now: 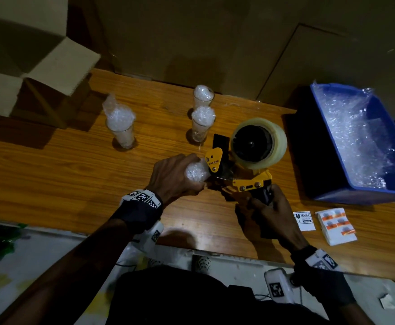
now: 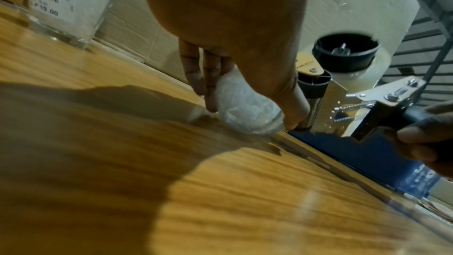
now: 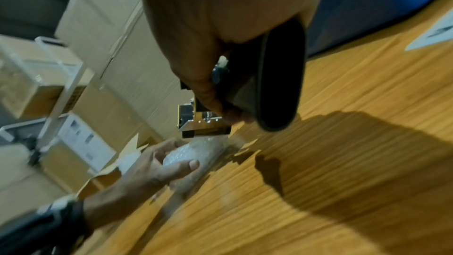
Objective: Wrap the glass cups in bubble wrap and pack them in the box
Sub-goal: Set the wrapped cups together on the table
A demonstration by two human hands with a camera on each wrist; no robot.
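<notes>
Closest to the body on the wooden bench (image 1: 74, 165): the right hand (image 1: 270, 214) has its fingers wrapped tight round the black handle of the yellow tape dispenser with the big clear tape roll (image 1: 250, 158), nose end pointing left. Just right of that hand are a white FRAGILE label (image 1: 304, 220) and a small stack of orange-printed stickers (image 1: 336, 225).

The left hand (image 1: 175, 175) is curled over the bubble-wrapped glass cup (image 1: 197, 174), fingers (image 2: 210, 92) on the far side and thumb on the near side. The cup lies on its side on the bench, long axis looks roughly left-right, though the wrist views are blurry. The dispenser's nose is right against its right end.

Further back stand three upright glass cups stuffed with bubble wrap (image 1: 202, 124). To the right is a blue plastic bin of bubble wrap (image 1: 355, 141), and at far left the open cardboard box (image 1: 39, 73).
</notes>
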